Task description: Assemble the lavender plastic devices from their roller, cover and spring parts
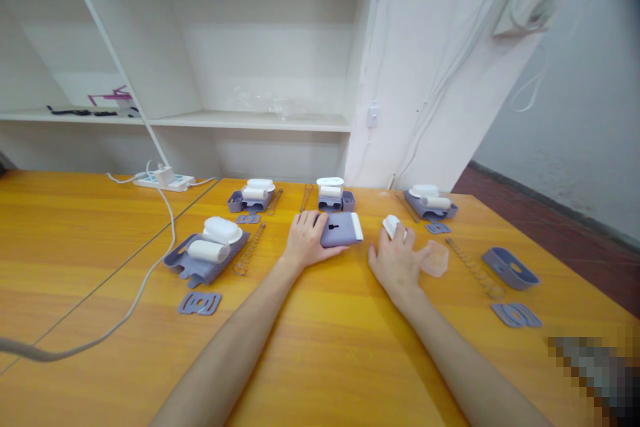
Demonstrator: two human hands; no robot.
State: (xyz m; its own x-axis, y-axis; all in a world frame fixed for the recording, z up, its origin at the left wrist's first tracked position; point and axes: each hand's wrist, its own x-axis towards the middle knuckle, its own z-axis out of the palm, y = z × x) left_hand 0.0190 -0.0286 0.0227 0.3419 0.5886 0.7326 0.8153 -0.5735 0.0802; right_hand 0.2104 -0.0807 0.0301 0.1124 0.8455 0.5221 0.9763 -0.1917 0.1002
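In the middle of the table my left hand (306, 239) is wrapped around a grey-purple plastic housing (340, 232), which lies on its side. The housing has a small dark cut-out and a white piece (357, 227) at its right end. My right hand (397, 259) reaches to a white rounded part (391, 224), its fingers curled over the near edge. A translucent pinkish piece (436, 259) rests beside the right wrist. Farther right lie a metal spring (475, 269), an oval grey-purple cover (510, 268) and a flat slotted plate (516, 315).
Similar part sets, such as the grey-purple tray with white pieces (200, 265), stand left and at the back. A power strip (165, 180) sits back left, its cable (150, 273) crossing the table. White shelving (250, 121) rises behind. A pixelated patch covers the lower right corner.
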